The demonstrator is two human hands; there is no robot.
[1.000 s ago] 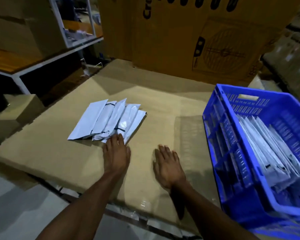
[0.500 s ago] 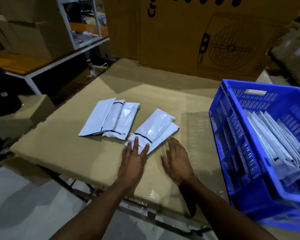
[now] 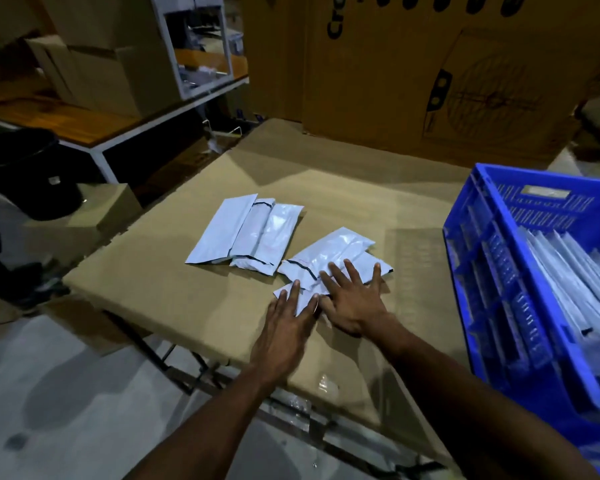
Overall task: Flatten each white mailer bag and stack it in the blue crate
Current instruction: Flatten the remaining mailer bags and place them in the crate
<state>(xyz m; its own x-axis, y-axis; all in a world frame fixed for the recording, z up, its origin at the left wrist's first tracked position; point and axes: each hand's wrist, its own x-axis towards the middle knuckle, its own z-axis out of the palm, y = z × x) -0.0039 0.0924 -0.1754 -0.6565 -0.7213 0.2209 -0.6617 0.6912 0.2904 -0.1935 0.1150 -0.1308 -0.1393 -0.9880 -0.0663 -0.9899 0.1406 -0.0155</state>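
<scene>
Two mailer bags (image 3: 329, 261) now drawn apart from remaining three (image 3: 246, 233), nearer surface (image 3: 146, 282) front edge. Left hand (image 3: 288, 323) and right hand (image 3: 352, 299) both flat, fingers spread, pressing pair; right newly arrived. Flattening begun; blue crate (image 3: 492, 271) at right edge, part-filled.

Two white bags (image 3: 329, 258) lay overlapped left of the blue crate (image 3: 492, 271); three more (image 3: 246, 233) lay farther left; others (image 3: 568, 282) stacked inside it.
</scene>
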